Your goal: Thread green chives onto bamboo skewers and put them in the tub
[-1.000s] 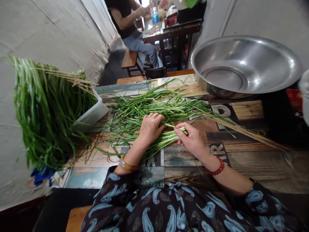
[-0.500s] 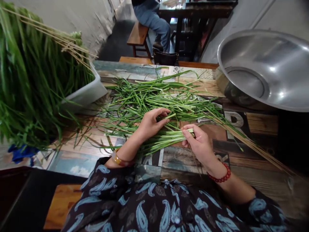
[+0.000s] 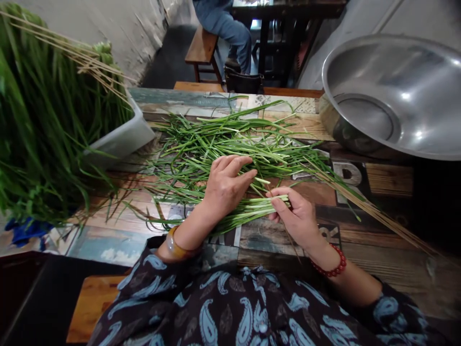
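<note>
My right hand (image 3: 293, 211) grips a bunch of garlic chives (image 3: 259, 207) by its pale cut ends, thumb and fingers closed round them. The leaves of this bunch run left, passing partly beneath my left wrist. My left hand (image 3: 228, 185) hovers at the near edge of a loose heap of chives (image 3: 216, 139), palm down. Its index finger and thumb are stretched out and apart. One pale stalk end (image 3: 262, 181) shows just under the left thumb; whether other fingers touch it is hidden. A thin brown strand (image 3: 293, 245) hangs below my right hand.
A white crate (image 3: 124, 137) piled with long green chives (image 3: 54, 110) stands on the left, with straw-coloured strips (image 3: 86, 60) across the top. At right are a large steel basin (image 3: 363, 115) and more strips (image 3: 374, 211) on the patterned table (image 3: 273, 238). A seated person (image 3: 230, 36) is beyond.
My left hand has turned palm down and its fingers have straightened. The pale stalk end by it sits farther right. My right hand keeps its grip on the bunch; the view has shifted slightly.
</note>
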`<state>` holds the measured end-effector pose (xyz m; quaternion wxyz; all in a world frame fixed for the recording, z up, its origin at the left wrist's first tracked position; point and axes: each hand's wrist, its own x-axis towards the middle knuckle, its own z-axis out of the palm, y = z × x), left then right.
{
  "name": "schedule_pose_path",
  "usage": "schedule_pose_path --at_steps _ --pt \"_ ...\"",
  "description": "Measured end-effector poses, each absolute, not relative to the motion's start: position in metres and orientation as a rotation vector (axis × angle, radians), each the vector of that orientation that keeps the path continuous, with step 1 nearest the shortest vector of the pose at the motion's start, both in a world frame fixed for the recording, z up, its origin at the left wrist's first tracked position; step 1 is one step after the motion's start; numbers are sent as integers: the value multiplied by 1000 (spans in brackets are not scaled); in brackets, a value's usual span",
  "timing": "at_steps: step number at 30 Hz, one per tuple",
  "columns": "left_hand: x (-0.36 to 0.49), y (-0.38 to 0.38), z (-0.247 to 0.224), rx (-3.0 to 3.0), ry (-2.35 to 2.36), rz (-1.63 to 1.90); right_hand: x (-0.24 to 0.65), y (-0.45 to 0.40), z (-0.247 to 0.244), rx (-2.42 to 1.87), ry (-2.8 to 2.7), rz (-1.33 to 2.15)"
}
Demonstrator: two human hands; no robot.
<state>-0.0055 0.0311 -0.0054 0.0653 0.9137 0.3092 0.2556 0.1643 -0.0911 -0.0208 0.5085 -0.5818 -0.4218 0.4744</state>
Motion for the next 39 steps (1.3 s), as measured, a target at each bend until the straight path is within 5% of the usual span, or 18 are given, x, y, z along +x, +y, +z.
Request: schedule_pose_path --at_steps 15,39 --pt "6 16 -6 1939 655 719 164 -92 -19 -1634 -1279 862" --pt "10 13 -14 1914 766 807 169 -93 -31 -1592 -1304 836"
